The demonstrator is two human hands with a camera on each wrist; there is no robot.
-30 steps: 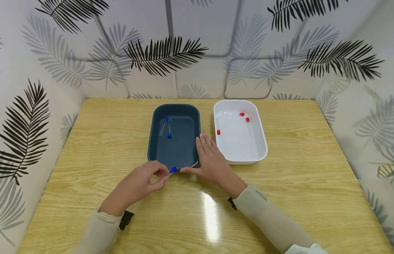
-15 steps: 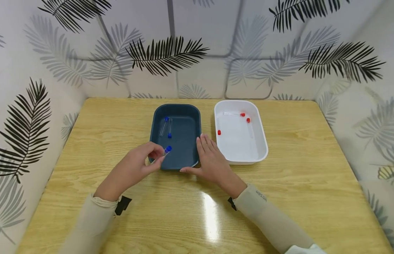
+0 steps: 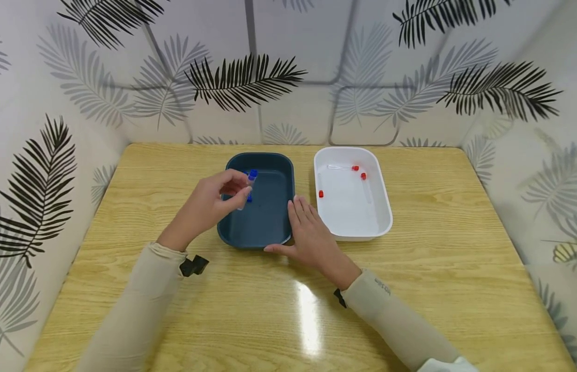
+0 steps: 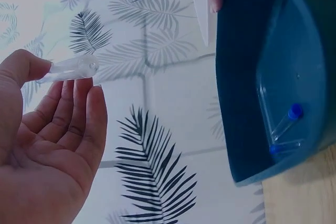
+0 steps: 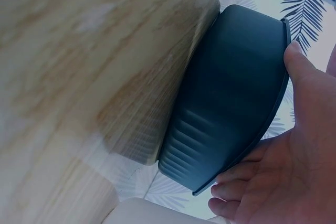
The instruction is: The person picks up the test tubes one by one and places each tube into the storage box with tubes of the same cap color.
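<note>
My left hand (image 3: pixel 211 201) pinches a clear test tube with a blue cap (image 3: pixel 253 174) between thumb and fingers, above the left side of the dark blue tray (image 3: pixel 267 240). In the left wrist view the tube's rounded clear end (image 4: pixel 79 68) sticks out past the thumb. Two blue-capped tubes lie on the tray floor, one with its cap (image 4: pixel 295 111) plainly seen; the left hand partly covers them in the head view. My right hand (image 3: pixel 313 243) rests against the tray's near right corner, fingers straight along its side and thumb at its front rim.
To the right stands a white tray (image 3: pixel 358 232) holding several red-capped tubes, one with its cap (image 3: pixel 363 176) toward the back. Both trays sit on a wooden table (image 3: pixel 432 232). A leaf-patterned backdrop (image 3: pixel 311 103) rises behind and at the sides.
My left hand has carried the blue-capped tube from the dark tray's front edge up and back over its left side, and the cap now points more upward. The right hand has stayed put.
</note>
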